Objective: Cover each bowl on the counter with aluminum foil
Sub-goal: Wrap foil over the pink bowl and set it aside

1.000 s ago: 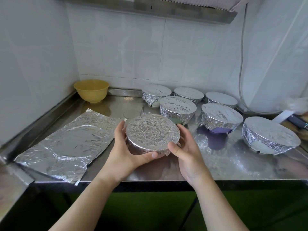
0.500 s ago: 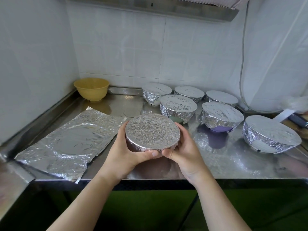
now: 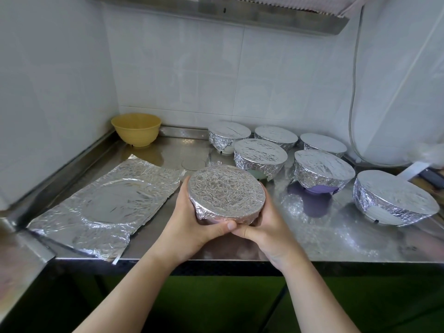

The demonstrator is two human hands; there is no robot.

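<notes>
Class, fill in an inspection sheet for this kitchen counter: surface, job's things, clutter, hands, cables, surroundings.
Surface: steel counter, reflective.
Job's things: foil-covered bowl held in both hands; six covered bowls behind and right; yellow bowl uncovered in the corner; foil sheet flat at left.
Clutter: dark object at the right edge, unclear.
Hands: left hand and right hand grip the bowl, thumbs meeting in front.
Cables: white cable down the wall.
Surroundings: white tiled walls.

Foil hides what my held bowl [image 3: 227, 192] contains, and my fingers behind it are out of sight. Right of that bowl, a dark object [image 3: 431, 176] is cut off by the frame edge, too blurred to identify.
</notes>
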